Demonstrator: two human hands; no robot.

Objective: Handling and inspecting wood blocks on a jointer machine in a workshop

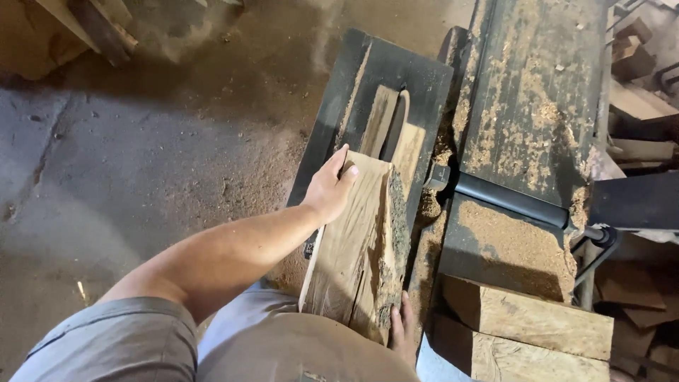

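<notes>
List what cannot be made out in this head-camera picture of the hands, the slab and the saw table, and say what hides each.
- Right hand: only fingers show, the rest behind the wood slab and the person's body.
- Saw blade: seen edge-on in its slot; teeth too small, spinning or still not clear.
- Left hand: palm lies hidden against the slab.
- Wood blocks: lower one cut by the bottom edge.
</notes>
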